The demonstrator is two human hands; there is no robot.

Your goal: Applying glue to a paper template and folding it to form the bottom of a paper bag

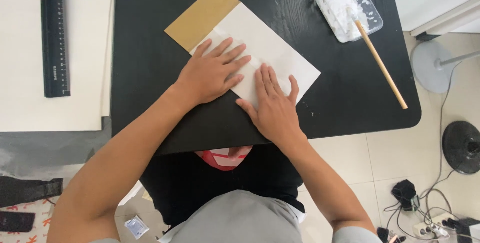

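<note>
White paper sheet (265, 48) lies under both flat hands, left hand (212, 73) and right hand (274, 104), fingers spread, gripping nothing, table edge (225, 143) near

Bare arms all the way down, no watch or rings on the left hand (212, 73) or right hand (272, 104). Short grey sleeves at the shoulders, grey top, black trousers below.

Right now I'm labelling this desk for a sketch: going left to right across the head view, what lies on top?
Ruler → brown card → left hand → right hand → plastic tray → brush handle.
</note>
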